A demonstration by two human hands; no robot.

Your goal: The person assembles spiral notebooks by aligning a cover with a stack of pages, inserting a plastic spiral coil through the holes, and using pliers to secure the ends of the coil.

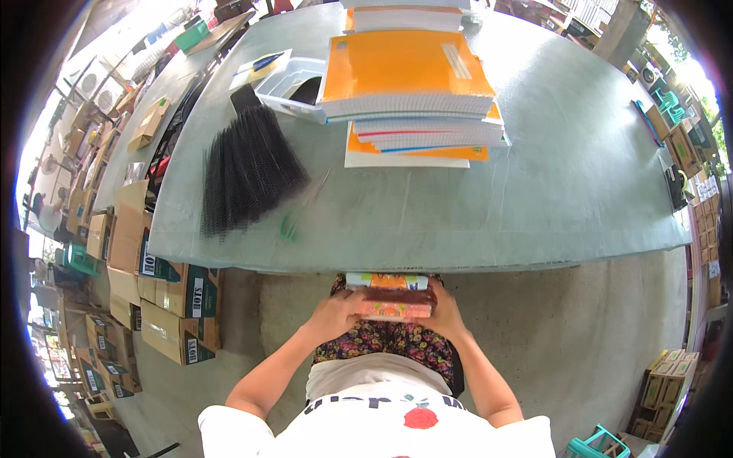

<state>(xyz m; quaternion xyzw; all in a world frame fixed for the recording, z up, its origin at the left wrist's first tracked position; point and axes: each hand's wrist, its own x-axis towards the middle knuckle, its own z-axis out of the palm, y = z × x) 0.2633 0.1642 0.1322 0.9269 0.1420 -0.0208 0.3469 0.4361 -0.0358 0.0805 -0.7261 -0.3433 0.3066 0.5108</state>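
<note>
Grey desk (427,221) ahead; both my hands, left (334,314) and right (445,311), clamp the notebook stack's (391,299) ends. It looks weighty and bendy, so I judge end grips safest.

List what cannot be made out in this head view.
- Stack of notebooks in lap: lower part hidden by left hand and right hand.
- Clear plastic bin: contents hidden by orange notebook pile.
- Cardboard boxes: bent, small near the left rim.

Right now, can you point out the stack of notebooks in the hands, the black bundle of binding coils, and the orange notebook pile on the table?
stack of notebooks (395,308): head view, front edge.
black binding coils (246,172): head view, bundle's middle.
orange notebook pile (405,65): head view, top cover.
</note>
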